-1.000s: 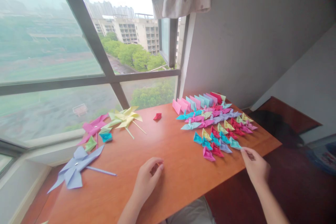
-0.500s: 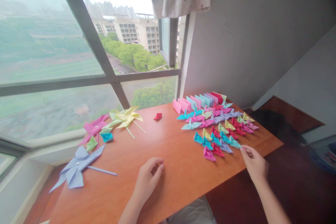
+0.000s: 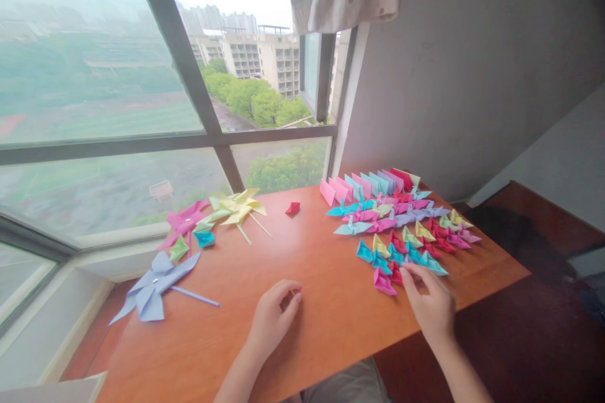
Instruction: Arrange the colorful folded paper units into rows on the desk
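My right hand (image 3: 429,305) reaches over the table's front right edge. Its fingers lie stretched over the nearest folded paper pieces (image 3: 401,233), a spread of pink, teal, red, yellow and lavender shapes. The fingertips touch the front row beside a pink piece (image 3: 384,281), and I see nothing gripped. My left hand (image 3: 275,319) rests on the bare wooden table (image 3: 302,264) near the front middle, fingers curled in toward the thumb with nothing visible inside.
Paper pinwheels lie at the left: a lavender one (image 3: 154,286), a pink one (image 3: 184,223) and a yellow one (image 3: 239,208). A small red folded piece (image 3: 293,208) sits alone at the back. A large window runs behind the table; a grey wall stands at the right.
My right hand has moved left from the table's right edge onto the front row of folded pieces. The left hand has stayed put. The view has shifted slightly.
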Demonstrator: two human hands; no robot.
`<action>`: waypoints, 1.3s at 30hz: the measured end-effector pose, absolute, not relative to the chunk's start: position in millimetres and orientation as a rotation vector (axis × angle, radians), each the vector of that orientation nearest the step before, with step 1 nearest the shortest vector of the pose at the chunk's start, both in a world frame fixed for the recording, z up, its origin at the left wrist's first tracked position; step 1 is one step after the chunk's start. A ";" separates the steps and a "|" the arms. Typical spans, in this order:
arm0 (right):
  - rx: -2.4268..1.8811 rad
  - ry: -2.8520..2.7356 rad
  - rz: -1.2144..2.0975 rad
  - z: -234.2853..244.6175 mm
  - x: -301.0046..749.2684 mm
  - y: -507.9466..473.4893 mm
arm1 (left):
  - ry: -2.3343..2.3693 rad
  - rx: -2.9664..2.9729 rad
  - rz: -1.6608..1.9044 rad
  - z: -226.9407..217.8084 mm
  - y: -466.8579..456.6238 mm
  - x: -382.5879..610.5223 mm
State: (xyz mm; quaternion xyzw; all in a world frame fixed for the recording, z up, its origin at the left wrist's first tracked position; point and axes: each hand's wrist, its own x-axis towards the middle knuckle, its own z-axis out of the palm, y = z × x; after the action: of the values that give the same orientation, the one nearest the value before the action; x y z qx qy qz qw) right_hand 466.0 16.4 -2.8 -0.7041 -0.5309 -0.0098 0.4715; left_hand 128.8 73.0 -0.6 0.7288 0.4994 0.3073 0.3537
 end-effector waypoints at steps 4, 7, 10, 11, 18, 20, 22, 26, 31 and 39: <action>-1.526 -1.579 0.208 -5.3 399.9 33.3 | 1.293 1.835 0.826 -1.2 73.1 128.5; -1.461 -1.709 0.357 -18.7 363.8 38.7 | 1.296 1.778 0.840 -2.0 74.3 128.2; -1.444 -1.779 0.402 -30.7 345.7 38.6 | 1.290 1.731 0.852 -2.0 78.7 128.4; -1.446 -1.797 0.411 -33.0 343.4 38.1 | 1.294 1.730 0.860 -1.8 81.4 128.5; -1.454 -1.738 0.479 -34.6 346.5 39.7 | 1.432 1.810 0.884 -0.2 132.4 133.6; -1.448 -1.721 0.479 -34.2 346.3 41.2 | 1.494 1.843 0.878 0.9 157.0 137.0; -1.442 -1.706 0.480 -34.0 345.7 42.3 | 1.562 1.879 0.864 2.8 182.3 141.0; -1.450 -1.659 0.513 -33.2 345.6 43.8 | 1.690 1.930 0.814 8.0 223.6 149.6; -1.460 -1.643 0.524 -32.9 346.3 44.7 | 1.754 1.985 0.786 9.8 249.1 158.8; -1.474 -1.632 0.541 -29.0 345.9 44.8 | 1.751 1.986 0.813 4.9 262.4 161.4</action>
State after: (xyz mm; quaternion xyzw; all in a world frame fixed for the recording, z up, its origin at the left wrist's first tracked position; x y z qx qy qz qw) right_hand 345.9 44.8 -29.0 -0.5894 -0.6525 0.2164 0.4243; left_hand 161.4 262.4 4.9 0.7048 0.6212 0.2884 0.1850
